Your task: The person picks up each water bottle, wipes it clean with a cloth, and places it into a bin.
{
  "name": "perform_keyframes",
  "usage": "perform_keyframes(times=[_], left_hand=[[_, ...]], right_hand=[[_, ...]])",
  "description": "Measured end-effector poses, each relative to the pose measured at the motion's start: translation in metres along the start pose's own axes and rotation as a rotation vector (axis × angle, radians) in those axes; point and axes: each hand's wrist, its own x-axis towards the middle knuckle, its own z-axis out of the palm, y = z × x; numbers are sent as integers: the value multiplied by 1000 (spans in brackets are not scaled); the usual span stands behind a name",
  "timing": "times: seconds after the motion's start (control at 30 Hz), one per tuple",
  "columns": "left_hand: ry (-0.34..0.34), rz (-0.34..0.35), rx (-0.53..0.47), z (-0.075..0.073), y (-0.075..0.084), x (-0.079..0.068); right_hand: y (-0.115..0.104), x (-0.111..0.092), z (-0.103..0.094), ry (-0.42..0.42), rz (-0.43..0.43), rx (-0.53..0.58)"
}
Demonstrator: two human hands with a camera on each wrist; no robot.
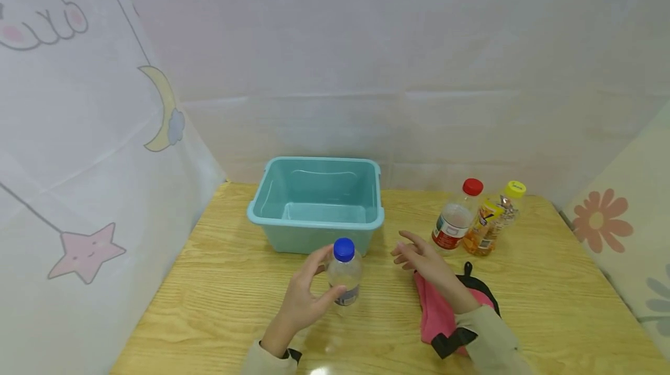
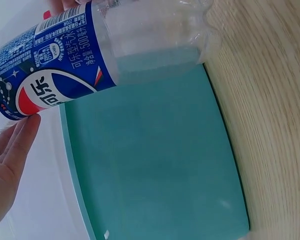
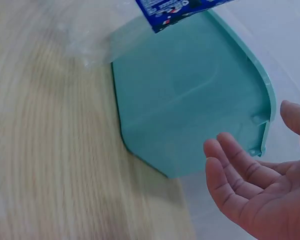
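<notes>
A clear plastic cola bottle point(image 1: 345, 275) with a blue cap and blue label stands upright in front of the teal basin. My left hand point(image 1: 309, 290) grips it, thumb on the near side and fingers behind; in the left wrist view the fingers point(image 2: 21, 142) press along the label. The bottle's label point(image 2: 45, 65) bears a red, white and blue round logo. My right hand point(image 1: 421, 259) hovers to the right of the bottle, apart from it, holding nothing. Its fingers point(image 3: 235, 165) are spread and loosely bent, palm showing in the right wrist view.
The teal basin point(image 1: 315, 225) sits at the table's back left. To the right stand a red-capped bottle point(image 1: 454, 221) and a yellow-capped bottle point(image 1: 492, 227) with an orange wrapper. A pink and black cloth item point(image 1: 437, 314) lies under my right forearm. White curtains point(image 1: 340, 72) enclose the wooden table.
</notes>
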Motion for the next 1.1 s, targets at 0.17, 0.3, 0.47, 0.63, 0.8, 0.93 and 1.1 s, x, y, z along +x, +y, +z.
perform_keyframes(times=[0.17, 0.3, 0.47, 0.63, 0.8, 0.93, 1.1], left_hand=[[13, 39, 11, 2, -22, -8], [19, 78, 23, 0, -27, -9], [21, 69, 27, -6, -25, -8], [26, 102, 46, -14, -22, -3], [39, 142, 59, -25, -19, 3], [46, 157, 70, -37, -16, 9], [53, 181, 107, -51, -14, 16]], right_hand=[[-9, 13, 6, 24, 18, 144], [-13, 22, 12, 39, 39, 226], [-16, 32, 18, 16, 49, 276], [-21, 38, 25, 26, 77, 341], [-25, 42, 31, 41, 74, 369], [-26, 44, 36, 78, 63, 422], [-26, 45, 39, 121, 48, 436]])
